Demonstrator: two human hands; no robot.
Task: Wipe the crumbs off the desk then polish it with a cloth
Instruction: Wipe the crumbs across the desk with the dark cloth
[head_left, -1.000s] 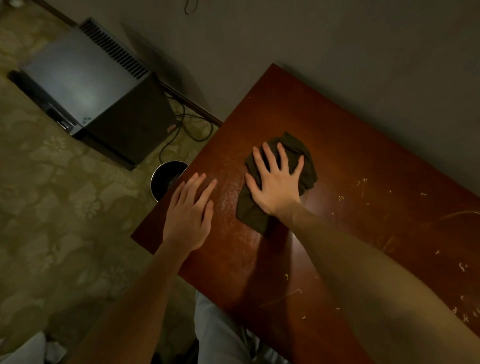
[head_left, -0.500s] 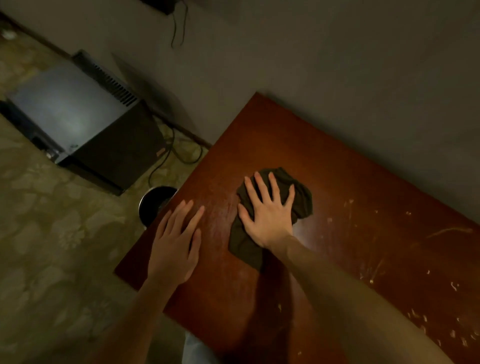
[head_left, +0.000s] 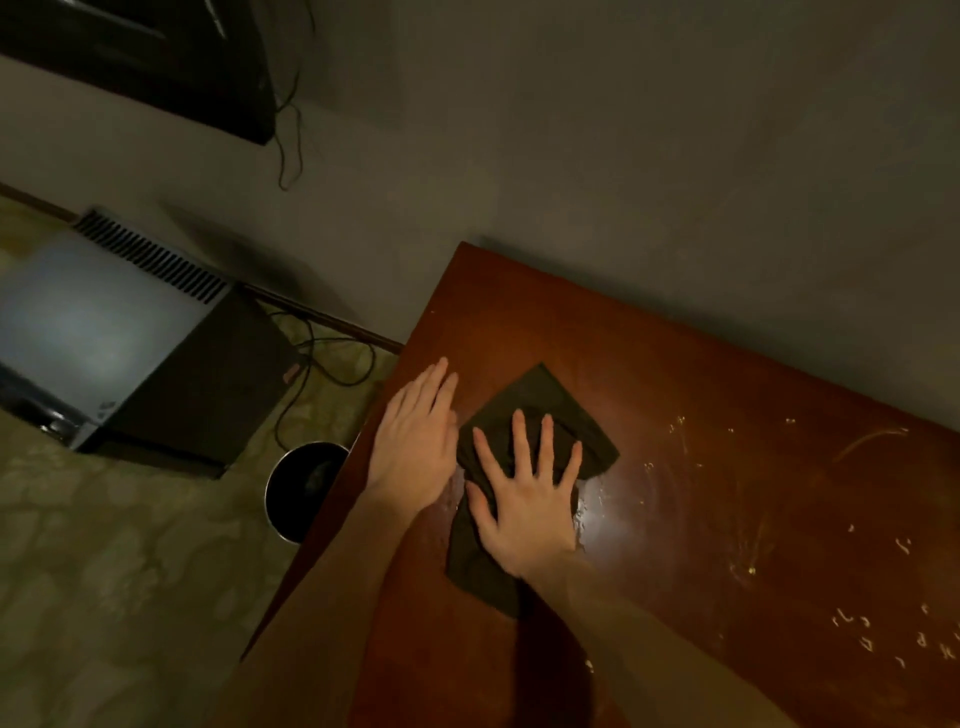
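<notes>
Right grip (head_left: 524, 499): flat, fingers spread, my palm pressing the dark olive crumpled cloth (head_left: 545, 400) onto the reddish-brown polished wooden surface (head_left: 727, 374), near its left end. Left grip (head_left: 415, 447): also flat, fingers together, resting on bare wood just beside the cloth at the left edge, holding nothing.

Cloth is soft, limp and light, and it bunches under my palm. I judge it slides easily on the gloss, so it is best driven with a broad flat palm over its middle, not pinched at a corner.

Pale scattered crumbs (head_left: 883, 634) lie well apart to my right, not yet wiped.

Round dark bin with a metal rim (head_left: 301, 483) stands on the floor below the left edge, partly hidden by it. The inside is too dark to tell the contents. Likely where the crumbs should go.
</notes>
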